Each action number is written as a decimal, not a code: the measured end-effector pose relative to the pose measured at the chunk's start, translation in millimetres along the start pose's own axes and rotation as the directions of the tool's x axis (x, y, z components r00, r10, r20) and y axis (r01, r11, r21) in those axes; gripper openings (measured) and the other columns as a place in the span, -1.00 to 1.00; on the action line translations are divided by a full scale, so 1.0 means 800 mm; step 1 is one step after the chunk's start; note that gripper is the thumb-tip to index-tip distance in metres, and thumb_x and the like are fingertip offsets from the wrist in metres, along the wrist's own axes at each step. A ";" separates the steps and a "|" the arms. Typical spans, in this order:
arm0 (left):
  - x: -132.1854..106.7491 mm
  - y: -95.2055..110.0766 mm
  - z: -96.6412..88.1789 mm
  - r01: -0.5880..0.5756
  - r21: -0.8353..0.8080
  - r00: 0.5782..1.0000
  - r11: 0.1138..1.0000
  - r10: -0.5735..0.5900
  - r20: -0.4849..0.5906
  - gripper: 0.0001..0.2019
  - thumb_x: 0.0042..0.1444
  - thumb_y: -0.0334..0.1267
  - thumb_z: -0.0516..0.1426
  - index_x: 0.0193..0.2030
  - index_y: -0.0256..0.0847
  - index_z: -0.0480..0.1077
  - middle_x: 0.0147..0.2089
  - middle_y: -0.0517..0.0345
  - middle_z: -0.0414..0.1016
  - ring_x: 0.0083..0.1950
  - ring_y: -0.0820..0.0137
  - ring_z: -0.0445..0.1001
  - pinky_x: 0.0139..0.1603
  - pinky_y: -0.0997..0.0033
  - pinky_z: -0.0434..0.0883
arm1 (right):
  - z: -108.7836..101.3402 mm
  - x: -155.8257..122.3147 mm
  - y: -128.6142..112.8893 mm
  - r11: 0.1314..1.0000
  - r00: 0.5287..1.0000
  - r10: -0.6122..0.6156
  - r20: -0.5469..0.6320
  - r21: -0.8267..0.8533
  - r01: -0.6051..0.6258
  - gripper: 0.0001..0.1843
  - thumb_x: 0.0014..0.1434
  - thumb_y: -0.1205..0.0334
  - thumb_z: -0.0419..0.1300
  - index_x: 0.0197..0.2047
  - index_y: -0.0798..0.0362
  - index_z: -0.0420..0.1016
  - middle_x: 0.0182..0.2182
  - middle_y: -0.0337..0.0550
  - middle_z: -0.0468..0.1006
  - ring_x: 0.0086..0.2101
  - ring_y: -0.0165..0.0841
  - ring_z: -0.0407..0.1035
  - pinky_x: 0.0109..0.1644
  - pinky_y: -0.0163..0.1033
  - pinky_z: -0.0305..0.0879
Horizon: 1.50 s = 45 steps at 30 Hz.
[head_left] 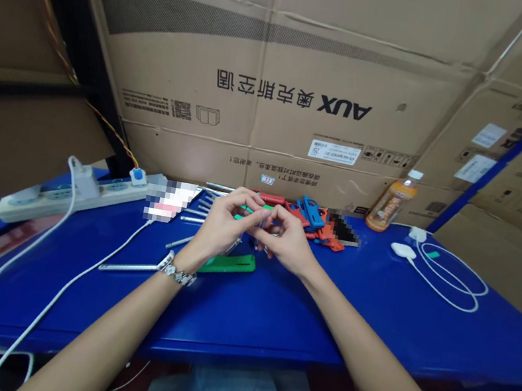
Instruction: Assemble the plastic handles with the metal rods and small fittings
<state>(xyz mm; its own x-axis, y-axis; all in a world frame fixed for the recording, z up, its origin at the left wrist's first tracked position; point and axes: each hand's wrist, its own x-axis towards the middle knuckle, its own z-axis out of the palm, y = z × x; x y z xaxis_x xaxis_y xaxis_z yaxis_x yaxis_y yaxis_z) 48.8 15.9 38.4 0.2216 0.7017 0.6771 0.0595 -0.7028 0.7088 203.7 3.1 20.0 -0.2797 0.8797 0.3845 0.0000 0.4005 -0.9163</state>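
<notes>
My left hand (226,223), with a metal-link watch (172,267) on its wrist, is held above the middle of the table. My right hand (290,241) meets it there, the fingertips of both pinched close together. Whatever small thing lies between them is hidden by the fingers. Just below the hands lies a flat green plastic piece (231,264) with a dark slot. A metal rod (129,268) lies to its left; my wrist hides whether the two join. Several more metal rods (193,219) lie behind my left hand.
Red, orange and blue plastic pieces (313,215) are heaped behind my right hand. A drink bottle (391,202) stands against the cardboard (281,138). A power strip (74,193) and white cables (73,284) lie left; a white earbud case (403,251) with a cable lies right on the blue table (320,320).
</notes>
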 end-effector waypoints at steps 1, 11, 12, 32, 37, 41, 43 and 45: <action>0.000 0.000 -0.001 -0.007 0.018 1.000 1.000 0.007 0.021 -0.84 0.15 -0.18 0.25 -0.39 -0.20 0.51 -0.20 0.07 0.48 -0.12 0.32 0.47 -0.13 0.30 0.44 | -0.001 -0.001 -0.002 1.000 1.000 -0.008 0.018 -0.007 0.008 -0.59 0.04 0.02 0.38 -0.26 0.02 0.26 -0.48 -0.36 0.44 -0.63 -0.52 0.33 -0.67 -0.44 0.19; -0.035 -0.015 -0.032 0.009 0.354 0.980 0.935 -0.078 0.182 -0.85 0.24 -0.16 0.13 -0.19 -0.18 0.44 -0.20 0.09 0.46 -0.15 0.29 0.46 -0.10 0.24 0.42 | -0.006 0.000 -0.004 0.999 0.996 0.022 0.088 0.034 -0.025 -0.62 0.13 -0.02 0.31 -0.31 0.02 0.21 -0.34 -0.19 0.59 -0.64 -0.54 0.38 -0.62 -0.42 0.20; -0.043 -0.016 -0.034 -0.032 0.421 0.955 0.907 -0.097 0.282 -0.85 0.20 -0.16 0.17 -0.19 -0.18 0.46 -0.18 0.07 0.46 -0.12 0.25 0.46 -0.07 0.20 0.42 | -0.005 0.001 -0.003 0.998 0.996 0.033 0.085 0.056 -0.037 -0.57 0.10 -0.02 0.33 -0.34 0.00 0.14 -0.36 -0.22 0.59 -0.65 -0.53 0.38 -0.63 -0.42 0.19; -0.072 -0.034 -0.027 -0.053 0.475 0.848 0.878 -0.212 0.486 -0.78 0.25 -0.12 0.17 -0.06 -0.15 0.52 -0.11 0.04 0.46 -0.02 0.21 0.45 0.05 0.19 0.40 | 0.010 0.008 -0.014 0.994 0.997 0.065 -0.033 0.096 -0.061 -0.41 -0.04 -0.12 0.40 -0.38 -0.04 0.03 -0.51 -0.32 0.56 -0.79 -0.57 0.20 -0.76 -0.43 0.00; -0.073 -0.036 -0.027 -0.047 0.464 0.852 0.885 -0.207 0.481 -0.77 0.25 -0.10 0.17 -0.06 -0.14 0.53 -0.10 0.04 0.47 -0.04 0.21 0.46 0.02 0.20 0.41 | 0.013 0.004 -0.012 0.994 0.997 0.055 -0.056 0.100 -0.049 -0.52 0.07 -0.16 0.31 -0.27 -0.01 0.20 -0.55 -0.38 0.48 -0.80 -0.60 0.15 -0.77 -0.44 -0.06; -0.073 -0.035 -0.027 -0.052 0.464 0.856 0.884 -0.201 0.477 -0.77 0.24 -0.10 0.18 -0.07 -0.14 0.53 -0.10 0.05 0.48 -0.02 0.20 0.46 0.06 0.18 0.39 | 0.001 0.000 -0.015 0.997 0.999 0.014 0.041 0.077 -0.017 -0.54 0.17 -0.22 0.17 -0.23 0.06 0.39 -0.40 -0.26 0.53 -0.73 -0.61 0.26 -0.72 -0.44 0.09; -0.073 -0.035 -0.027 -0.057 0.464 0.855 0.884 -0.196 0.480 -0.77 0.24 -0.09 0.18 -0.07 -0.13 0.54 -0.08 0.04 0.49 -0.01 0.19 0.45 0.07 0.18 0.39 | -0.002 0.001 -0.015 0.999 0.999 0.016 0.029 0.038 -0.017 -0.54 0.13 -0.21 0.22 -0.30 0.08 0.41 -0.44 -0.26 0.53 -0.72 -0.60 0.26 -0.71 -0.44 0.10; -0.073 -0.036 -0.027 -0.058 0.463 0.856 0.885 -0.195 0.479 -0.77 0.24 -0.08 0.18 -0.07 -0.13 0.54 -0.08 0.03 0.49 0.00 0.19 0.45 0.07 0.17 0.39 | -0.002 0.004 -0.014 1.000 1.000 0.025 -0.005 0.016 -0.025 -0.56 0.09 -0.18 0.28 -0.34 0.06 0.39 -0.55 -0.31 0.49 -0.74 -0.58 0.23 -0.72 -0.43 0.09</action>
<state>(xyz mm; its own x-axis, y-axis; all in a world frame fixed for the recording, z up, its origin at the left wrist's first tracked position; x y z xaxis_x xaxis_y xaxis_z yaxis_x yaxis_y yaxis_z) 13.1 -2.3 -17.1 0.6440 0.6817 0.3473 0.4901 -0.7162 0.4968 204.3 1.8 31.3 -0.2749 0.8908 0.3619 -0.0081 0.3742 -0.9273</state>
